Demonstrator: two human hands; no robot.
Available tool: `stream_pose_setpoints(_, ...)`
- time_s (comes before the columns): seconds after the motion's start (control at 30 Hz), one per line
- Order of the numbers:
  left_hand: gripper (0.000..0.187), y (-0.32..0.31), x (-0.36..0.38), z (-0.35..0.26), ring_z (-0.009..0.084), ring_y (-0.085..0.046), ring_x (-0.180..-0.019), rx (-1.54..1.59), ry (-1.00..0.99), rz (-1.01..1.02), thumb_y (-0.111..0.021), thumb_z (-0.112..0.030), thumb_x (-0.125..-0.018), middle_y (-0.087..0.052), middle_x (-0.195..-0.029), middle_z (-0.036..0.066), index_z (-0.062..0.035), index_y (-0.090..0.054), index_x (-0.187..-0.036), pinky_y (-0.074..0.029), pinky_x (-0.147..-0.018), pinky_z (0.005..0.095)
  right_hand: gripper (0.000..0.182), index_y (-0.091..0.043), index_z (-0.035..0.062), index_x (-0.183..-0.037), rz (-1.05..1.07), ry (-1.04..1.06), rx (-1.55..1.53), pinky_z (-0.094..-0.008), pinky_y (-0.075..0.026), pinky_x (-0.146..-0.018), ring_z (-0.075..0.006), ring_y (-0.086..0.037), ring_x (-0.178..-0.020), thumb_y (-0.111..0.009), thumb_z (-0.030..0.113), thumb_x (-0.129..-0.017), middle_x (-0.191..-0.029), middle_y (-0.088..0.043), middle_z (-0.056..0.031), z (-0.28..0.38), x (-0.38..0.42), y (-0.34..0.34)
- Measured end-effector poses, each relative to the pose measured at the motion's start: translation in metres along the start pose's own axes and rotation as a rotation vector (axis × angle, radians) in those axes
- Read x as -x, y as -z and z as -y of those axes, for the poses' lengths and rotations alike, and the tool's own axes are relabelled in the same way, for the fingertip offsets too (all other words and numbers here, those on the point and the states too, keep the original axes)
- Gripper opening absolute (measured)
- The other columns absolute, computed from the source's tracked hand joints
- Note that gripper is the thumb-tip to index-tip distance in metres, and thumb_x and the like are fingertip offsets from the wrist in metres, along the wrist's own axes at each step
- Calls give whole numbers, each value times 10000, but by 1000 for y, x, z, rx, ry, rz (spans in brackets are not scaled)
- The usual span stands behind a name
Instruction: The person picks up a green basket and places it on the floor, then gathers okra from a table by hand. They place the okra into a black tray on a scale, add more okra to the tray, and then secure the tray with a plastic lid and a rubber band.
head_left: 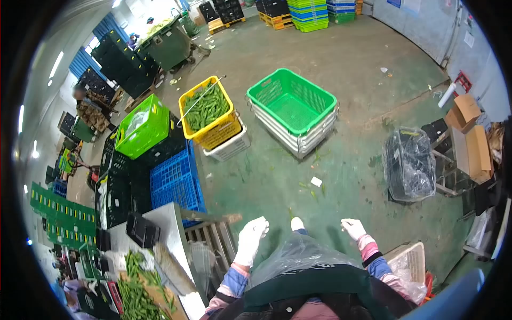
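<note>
My left hand [253,239], in a white glove, hangs in the air over the floor, right of a metal table [173,224]. Its fingers are curled in and nothing shows in them. Also gloved in white, my right hand [353,229] is held out on the other side of my body with its fingers bent together, no object visible there. Both are apart from everything around them. Ahead on the floor stands a green basket [290,101] on a stack of white baskets [298,148]. Left of it, a yellow basket [216,140] of green peppers [205,109] rests on a white basket [232,148].
At the left are black crates [120,186], a lime-green crate [141,128] and a blue crate [173,178]. More peppers [138,293] lie on the table. A plastic-wrapped black crate [409,165] and cardboard boxes [474,144] stand right. A person [92,112] is at far left.
</note>
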State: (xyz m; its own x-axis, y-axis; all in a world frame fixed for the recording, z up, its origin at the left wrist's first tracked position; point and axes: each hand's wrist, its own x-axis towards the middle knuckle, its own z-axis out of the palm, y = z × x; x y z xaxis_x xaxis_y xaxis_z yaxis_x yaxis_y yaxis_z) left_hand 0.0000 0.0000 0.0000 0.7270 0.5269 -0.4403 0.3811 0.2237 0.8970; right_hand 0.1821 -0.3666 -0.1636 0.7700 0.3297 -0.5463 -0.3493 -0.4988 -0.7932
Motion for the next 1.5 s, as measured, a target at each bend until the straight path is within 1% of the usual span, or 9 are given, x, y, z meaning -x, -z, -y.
stream_pose_setpoints(0.2,393,-23,-193,-55,160,-672,-970,246,23,77,-656,-253,-956,-696,-1141,80,-47,-597,-1286,-527,-817,285,288,-684,-33,-1163,-68,173,152,-292,-539,-752,-140,-675,-807,-631,163,-958,-948,-735,-89,94,-137,46)
stream_pose_setpoints(0.5,439,-116,-393,-72,169,-612,-1081,163,226,61,-668,-288,-937,-648,-1195,26,-92,-584,-1321,-478,-928,376,354,-607,-50,-1253,-15,-43,29,-314,-547,-735,-189,-694,-817,-606,173,-978,-1034,-719,-137,234,-296,126)
stream_pose_setpoints(0.77,593,-195,-525,-66,215,-559,-1214,7,261,-168,-719,-316,-902,-608,-1334,99,2,-544,-1370,-451,-1028,365,323,-664,-70,-1170,91,72,135,-345,-554,-793,-215,-703,-878,-644,144,-929,-990,-730,-153,293,-650,192)
stream_pose_setpoints(0.83,683,-211,-534,-121,262,-470,-1351,160,398,-200,-715,-297,-906,-512,-1449,181,61,-451,-1424,-406,-1098,345,343,-629,-68,-1225,56,276,591,-377,-530,-900,-293,-675,-990,-620,122,-939,-1098,-705,-167,307,-741,183)
stream_pose_setpoints(0.97,758,-247,-603,-26,295,-345,-1449,-28,373,-391,-650,-195,-948,-307,-1576,228,60,-232,-1527,-323,-1174,370,487,-606,-19,-1247,-81,494,673,-390,-512,-815,-294,-622,-871,-770,158,-825,-991,-638,-164,293,-894,157)
stream_pose_setpoints(1.13,501,-266,-640,-44,369,-625,-1129,-301,362,-500,-651,-121,-840,-663,-1178,208,-49,-529,-1321,-475,-971,409,320,-656,-1,-1111,-99,640,686,-413,-492,-748,-294,-608,-769,-736,180,-859,-835,-619,-126,345,-938,133)
stream_pose_setpoints(1.27,474,-275,-651,-49,409,-600,-1135,-436,568,-594,-594,-96,-834,-632,-1200,218,-97,-534,-1303,-470,-977,431,278,-642,-4,-1101,-37,447,611,-402,-501,-806,-286,-655,-865,-708,128,-866,-939,-681,-152,353,-937,106)
stream_pose_setpoints(1.4,366,-284,-658,-4,411,-615,-1088,-502,437,-785,-591,-133,-836,-624,-1208,222,-75,-566,-1196,-488,-916,471,268,-632,-15,-1118,99,477,473,-377,-507,-814,-228,-668,-878,-672,59,-863,-989,-707,-137,345,-957,114)
stream_pose_setpoints(1.5,338,-240,-639,-59,402,-609,-1097,-296,557,-405,-584,-169,-844,-617,-1220,231,-71,-593,-1168,-478,-928,476,252,-635,-23,-1117,256,576,344,-352,-516,-766,-201,-658,-839,-626,-10,-866,-962,-706,-107,378,-945,118)
